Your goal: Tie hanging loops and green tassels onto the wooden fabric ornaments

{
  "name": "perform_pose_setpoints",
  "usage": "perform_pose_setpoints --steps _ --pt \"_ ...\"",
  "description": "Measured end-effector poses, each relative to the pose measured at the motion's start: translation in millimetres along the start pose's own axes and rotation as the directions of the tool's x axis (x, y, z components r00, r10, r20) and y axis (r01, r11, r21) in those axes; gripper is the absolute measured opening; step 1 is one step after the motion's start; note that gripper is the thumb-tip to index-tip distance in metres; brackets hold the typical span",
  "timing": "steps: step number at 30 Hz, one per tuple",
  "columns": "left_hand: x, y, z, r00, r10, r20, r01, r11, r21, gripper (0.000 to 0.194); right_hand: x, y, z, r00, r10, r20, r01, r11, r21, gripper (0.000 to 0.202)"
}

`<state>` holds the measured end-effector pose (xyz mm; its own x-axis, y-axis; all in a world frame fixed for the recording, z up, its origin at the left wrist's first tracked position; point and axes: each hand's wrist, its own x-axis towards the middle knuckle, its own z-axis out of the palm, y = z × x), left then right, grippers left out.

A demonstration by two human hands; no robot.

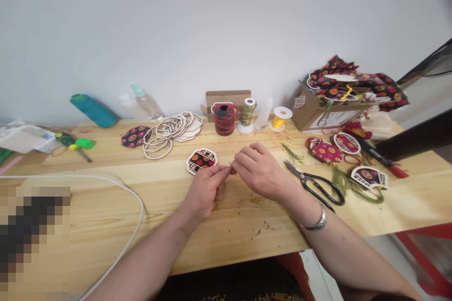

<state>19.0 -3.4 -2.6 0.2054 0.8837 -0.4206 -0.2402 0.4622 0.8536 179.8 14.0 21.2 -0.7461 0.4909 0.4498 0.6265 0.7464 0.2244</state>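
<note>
Left grip (pixel 206 188) and right grip (pixel 259 171) on thin strand (pixel 230 165)

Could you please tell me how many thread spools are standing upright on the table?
3, near the wall, left to right: red spool, olive spool, yellow spool; others may be hidden.

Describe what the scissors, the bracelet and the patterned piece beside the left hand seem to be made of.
Scissors: probably steel, given the greyish blades; the smooth black handles could be painted or coated.
Bracelet: silvery, shiny metal by its highlights, solid or plated.
Patterned piece: seemingly printed fabric, framed in pale, matte, probably thin cut wood.
</note>
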Motion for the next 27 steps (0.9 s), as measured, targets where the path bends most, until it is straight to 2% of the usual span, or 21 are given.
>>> perform_pose_setpoints --steps 6,8,10,12,14,16,18,20,22,25,27 --pt "0 1 0.2 1.000 0.030 0.004 -0.030 1.000 0.005 0.029 -3 3 6 0.998 0.067 -0.021 -0.063 0.986 0.156 0.025" --pt "0 1 -0.1 0.999 0.037 0.002 -0.037 0.999 0.006 0.029 -5 4 9 0.989 0.143 -0.046 -0.127 0.959 0.253 0.021" --pt "0 1 -0.5 0.999 0.046 -0.003 -0.046 0.999 0.009 0.029 -5 4 12 0.956 0.286 -0.067 -0.238 0.886 0.398 0.022" --pt "0 1 -1.1 0.998 0.065 -0.007 -0.065 0.998 0.020 0.029 -5 4 13 0.875 0.484 -0.021 -0.386 0.722 0.575 0.022" --pt "0 0 -1.8 0.996 0.089 -0.007 -0.088 0.995 0.039 0.028 -3 4 14 0.762 0.625 0.168 -0.531 0.456 0.714 0.021" --pt "0 -1 -2.6 0.993 0.117 -0.004 -0.116 0.991 0.069 0.027 -1 5 13 0.651 0.625 0.431 -0.633 0.134 0.762 0.021" --pt "-1 -2 -3.3 0.988 0.153 0.001 -0.153 0.982 0.110 0.025 1 5 11 0.576 0.521 0.630 -0.658 -0.162 0.736 0.023" --pt "-1 -3 -3.9 0.981 0.193 0.010 -0.192 0.969 0.158 0.024 3 3 10 0.550 0.425 0.719 -0.616 -0.375 0.693 0.023" --pt "-1 -5 -4.3 0.975 0.221 0.020 -0.220 0.955 0.200 0.024 4 2 10 0.551 0.365 0.750 -0.560 -0.504 0.657 0.025" --pt "-1 -5 -4.4 0.971 0.236 0.033 -0.237 0.939 0.249 0.026 4 -1 11 0.556 0.315 0.769 -0.495 -0.617 0.611 0.030" --pt "-1 -5 -4.5 0.970 0.242 0.030 -0.241 0.932 0.271 0.027 5 -2 12 0.551 0.313 0.773 -0.460 -0.660 0.595 0.030"
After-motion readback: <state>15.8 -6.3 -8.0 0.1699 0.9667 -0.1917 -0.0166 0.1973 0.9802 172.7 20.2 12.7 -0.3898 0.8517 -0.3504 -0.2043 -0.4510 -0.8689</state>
